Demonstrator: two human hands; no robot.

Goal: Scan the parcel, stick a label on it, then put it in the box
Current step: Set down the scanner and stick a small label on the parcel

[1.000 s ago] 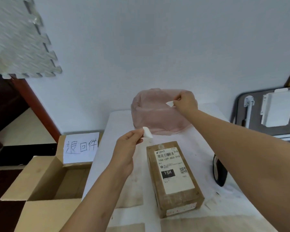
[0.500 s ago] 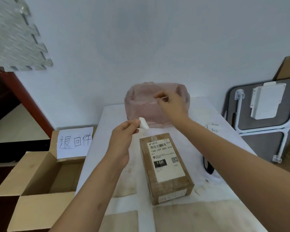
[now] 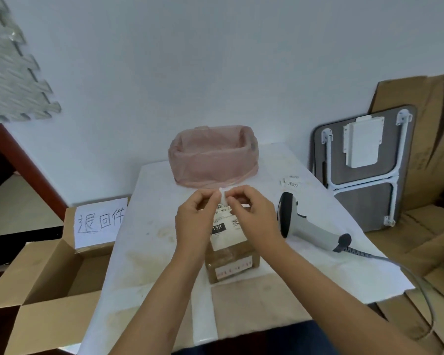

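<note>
While both hands are up over the parcel (image 3: 228,242), the left hand (image 3: 194,221) and right hand (image 3: 254,216) are each pinched narrow on the same little white label (image 3: 223,197), thumb and fingertips meeting right at it. Looks to me like the sticker is about to go down. The parcel sits on the bench (image 3: 151,252), mid-bench and partly hidden under the hands, with the box (image 3: 36,285) open off the left edge and the scanner (image 3: 308,224) lying to the right, near but not touching the parcel.

What could go wrong: that label is tiny and floppy, so it could fold onto itself or stick to a fingertip instead of the parcel. It could also land over the printed barcode or the QR code, since the hands hover right above that part. I can't tell which face is the sticky one.

Versus a second ago: the right hand was far back at the pink-lined bin (image 3: 213,157), and only the left held the label. Now the right hand has come near and joined it. The scanner is in fuller view too.
</note>
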